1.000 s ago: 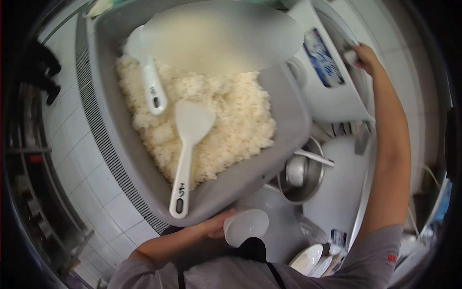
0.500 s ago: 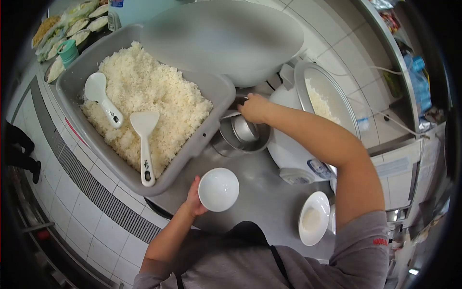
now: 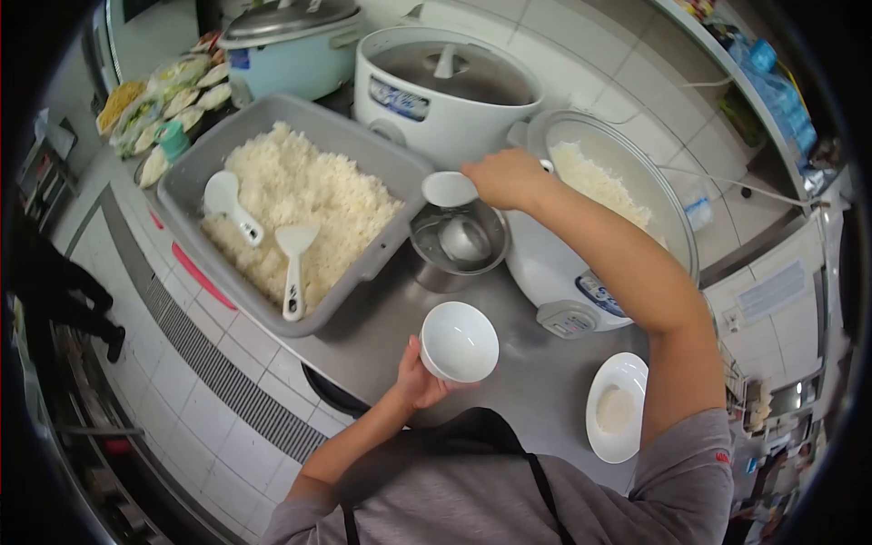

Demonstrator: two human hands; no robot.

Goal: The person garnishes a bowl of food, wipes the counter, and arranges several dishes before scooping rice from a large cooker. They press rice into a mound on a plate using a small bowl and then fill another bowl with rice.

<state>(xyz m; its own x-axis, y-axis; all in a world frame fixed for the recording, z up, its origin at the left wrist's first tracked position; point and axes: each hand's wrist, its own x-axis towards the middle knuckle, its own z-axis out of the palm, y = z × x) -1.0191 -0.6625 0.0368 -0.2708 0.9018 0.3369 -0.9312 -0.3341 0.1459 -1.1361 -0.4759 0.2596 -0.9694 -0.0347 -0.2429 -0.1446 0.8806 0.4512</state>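
Observation:
My left hand is closed on the rim and side of a small white bowl, tilted so its bare inside shows. My right hand grips a scoop with a pale oval head; its handle is hidden in my fingers. The scoop is just above a round metal pot, in which a metal cup sits. Left of the pot, a grey tub holds a heap of cooked rice. Two white rice paddles lie on the rice, one upper and one lower.
An open rice cooker with rice stands to the right, under my forearm. Behind are a lidded white cooker and a pale blue one. An oval white dish rests at the table's right. A person's dark-clothed legs show at far left.
My right hand has risen out of the metal pot with the scoop. The white bowl in my left hand has shifted right and up in view. The camera view has also shifted.

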